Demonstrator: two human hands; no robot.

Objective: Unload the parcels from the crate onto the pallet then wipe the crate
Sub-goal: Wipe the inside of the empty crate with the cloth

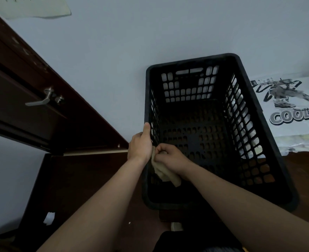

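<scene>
A black plastic crate [270, 142] with perforated walls and floor stands on the dark floor against a pale wall; nothing lies inside it. My left hand [141, 144] grips the crate's left rim from outside, thumb along the top edge. Inside the crate, against the left wall, my right hand [170, 159] is closed on a crumpled beige cloth [165, 174] that hangs below the fingers. To the right of the crate lies a white bagged parcel [293, 110] printed with a figure and "COOL"; what it rests on is hidden.
A dark brown wooden door [32, 99] with a metal lever handle [41, 99] stands open at the left. A sheet of paper [35, 6] is stuck on the wall at top left. A small white scrap [49, 218] lies on the floor.
</scene>
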